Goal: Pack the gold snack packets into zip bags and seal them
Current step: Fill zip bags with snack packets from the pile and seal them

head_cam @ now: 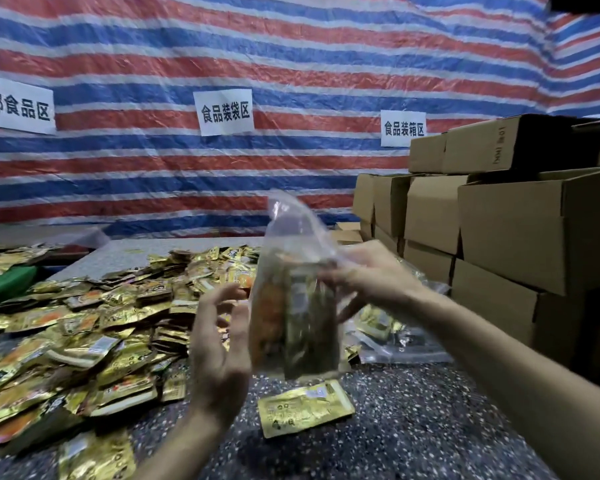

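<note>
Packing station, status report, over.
Right hand pinching zip bag, gold packets inside, top looks unsealed. Left hand open beside it. Loose packet on table below; nothing blocking.

The left forearm (187,441) rises bare from the bottom of the view, its wrist fairly straight; the left hand (219,341) stands upright with the palm turned to the right, fingers spread and loosely bent, holding nothing; it is just beside the left side of the zip bag (291,306), and contact cannot be told; the right forearm (499,358) comes in bare from the right and slants up to the left; the right hand (371,275) sits higher than the left, its fingertips (331,274) pinching the bag's right side at mid-height, the lower fingers curled behind it.
</note>
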### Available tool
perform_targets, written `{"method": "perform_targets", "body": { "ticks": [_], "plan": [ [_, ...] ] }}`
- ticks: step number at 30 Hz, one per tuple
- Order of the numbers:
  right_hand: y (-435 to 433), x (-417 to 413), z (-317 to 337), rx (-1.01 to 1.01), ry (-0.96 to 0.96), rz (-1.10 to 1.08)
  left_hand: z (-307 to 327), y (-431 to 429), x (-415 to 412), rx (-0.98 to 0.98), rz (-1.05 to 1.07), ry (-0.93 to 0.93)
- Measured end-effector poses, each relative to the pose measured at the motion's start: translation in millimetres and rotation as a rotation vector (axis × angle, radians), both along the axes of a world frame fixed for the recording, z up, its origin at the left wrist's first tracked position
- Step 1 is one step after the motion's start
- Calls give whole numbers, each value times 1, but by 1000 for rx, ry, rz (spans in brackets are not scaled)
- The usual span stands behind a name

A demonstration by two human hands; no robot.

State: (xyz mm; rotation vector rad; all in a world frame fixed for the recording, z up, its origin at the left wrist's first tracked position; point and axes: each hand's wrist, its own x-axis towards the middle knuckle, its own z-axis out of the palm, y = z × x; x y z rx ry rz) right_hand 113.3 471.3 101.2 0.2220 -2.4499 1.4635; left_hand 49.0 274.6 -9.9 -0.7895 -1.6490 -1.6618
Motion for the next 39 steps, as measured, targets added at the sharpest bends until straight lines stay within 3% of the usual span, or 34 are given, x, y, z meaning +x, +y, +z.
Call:
{"method": "perform_targets", "body": {
  "ticks": [3,8,12,15,18,20,23,25,27,29,30,35,39],
  "plan": [
    [20,-18,28,-52,104,-139,-33,10,-10,-199,45,44],
    [59,-63,63,-161,325,-538,-54,9,-29,-286,98,134],
    [82,-101,71,44,583,-893,-54,4,-31,-277,25,75],
    [90,-121,44,148,447,-816,-58,5,-29,-363,-16,-5],
    [97,-134,-3,503,-100,-749,-62,6,-30,-416,-74,-72],
    [96,-132,-18,596,-273,-691,-63,5,-30,-426,-72,-76],
    [85,-121,-5,464,-233,-590,-61,4,-32,-426,-68,-96],
    [68,-112,7,565,-92,-640,-61,4,-34,-438,-61,-136],
    [44,-101,7,585,247,-692,-61,4,-35,-428,-79,-199],
    [7,-86,-9,413,589,-582,-61,2,-38,-388,-65,-233],
    [-14,-78,-24,321,661,-495,-61,1,-39,-366,-47,-240],
    [-80,-63,-127,-25,437,-181,-62,-7,-41,-221,28,-322],
    [-74,-69,-152,-203,330,-62,-53,-18,-39,-140,144,-268]
  ]
}}
